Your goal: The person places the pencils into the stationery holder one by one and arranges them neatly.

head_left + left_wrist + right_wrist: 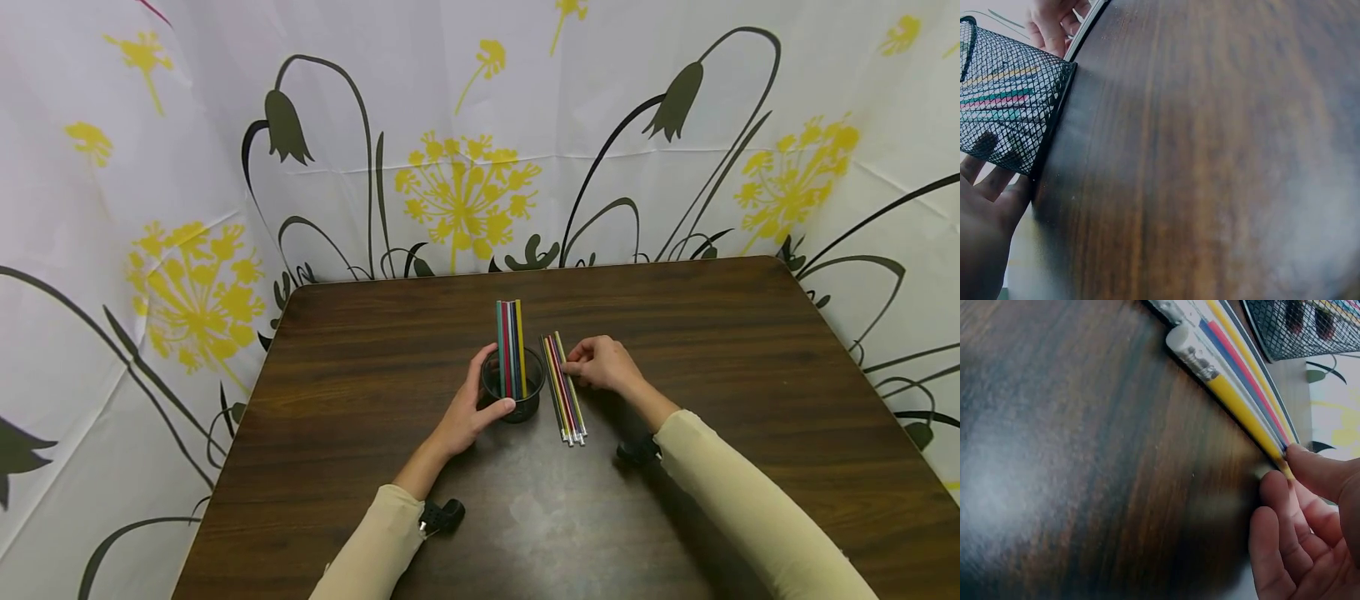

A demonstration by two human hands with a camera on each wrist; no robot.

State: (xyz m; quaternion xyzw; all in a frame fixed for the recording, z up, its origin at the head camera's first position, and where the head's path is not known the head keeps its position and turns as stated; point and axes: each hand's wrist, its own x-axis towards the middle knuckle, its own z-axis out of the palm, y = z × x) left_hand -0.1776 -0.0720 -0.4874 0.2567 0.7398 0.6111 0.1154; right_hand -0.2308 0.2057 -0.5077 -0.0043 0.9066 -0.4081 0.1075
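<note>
A black mesh pencil cup point(529, 409) stands upright on the table, with several coloured pencils point(511, 346) leaning in it. My left hand point(461, 417) grips the cup's left side, its thumb along the near side; in the left wrist view its fingers show behind the mesh point(1007, 94). To the right of the cup, several more pencils point(561, 387) lie in a row, eraser ends towards me. My right hand point(603, 365) pinches the outermost one, a yellow pencil point(1244, 407) with a white eraser, between thumb and fingers near its far end.
The brown wooden table point(360, 417) runs back to a white curtain point(465, 100) printed with yellow and grey flowers. A small black device point(444, 517) is strapped to my left wrist and another point(637, 451) to my right.
</note>
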